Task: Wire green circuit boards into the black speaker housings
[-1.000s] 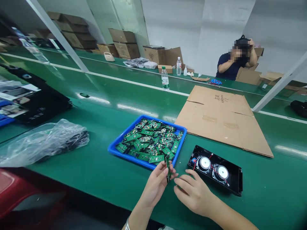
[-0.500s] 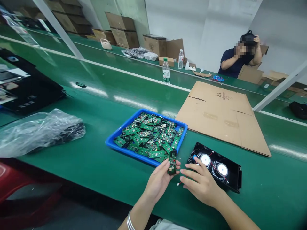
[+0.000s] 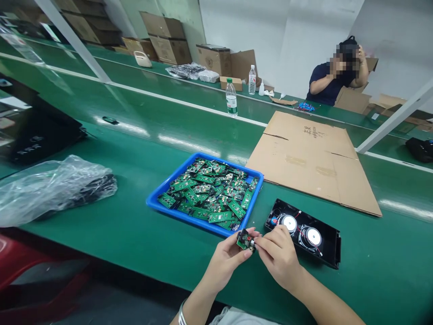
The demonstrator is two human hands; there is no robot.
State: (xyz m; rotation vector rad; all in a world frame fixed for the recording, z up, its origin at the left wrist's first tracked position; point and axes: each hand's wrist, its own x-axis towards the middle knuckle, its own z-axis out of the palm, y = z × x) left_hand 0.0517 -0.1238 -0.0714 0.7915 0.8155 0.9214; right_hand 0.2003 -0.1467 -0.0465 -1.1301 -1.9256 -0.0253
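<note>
A small green circuit board (image 3: pixel 244 240) is held between the thumb and fingers of my left hand (image 3: pixel 225 259), just in front of the blue tray. My right hand (image 3: pixel 279 253) is closed in a pinch at the board's right edge, on a small white wire connector (image 3: pixel 252 243); its wire is mostly hidden by the fingers. Behind my right hand lies an open black speaker housing (image 3: pixel 326 255). Two round speakers with white backs, the left speaker (image 3: pixel 289 224) and the right speaker (image 3: pixel 311 238), sit inside it with thin red and black wires.
A blue tray (image 3: pixel 151 201) piled with circuit boards stands beyond my left hand. Flat cardboard (image 3: pixel 304 158) lies behind the housing. Bagged black parts (image 3: pixel 84 185) rest at left, near a red stool (image 3: pixel 23 257). A bottle (image 3: pixel 231 98) stands farther back; a person (image 3: pixel 326 85) sits across.
My left hand has tilted the circuit board. My right hand has moved left to it, its spread fingers now closed in a pinch on the connector at the board's edge.
</note>
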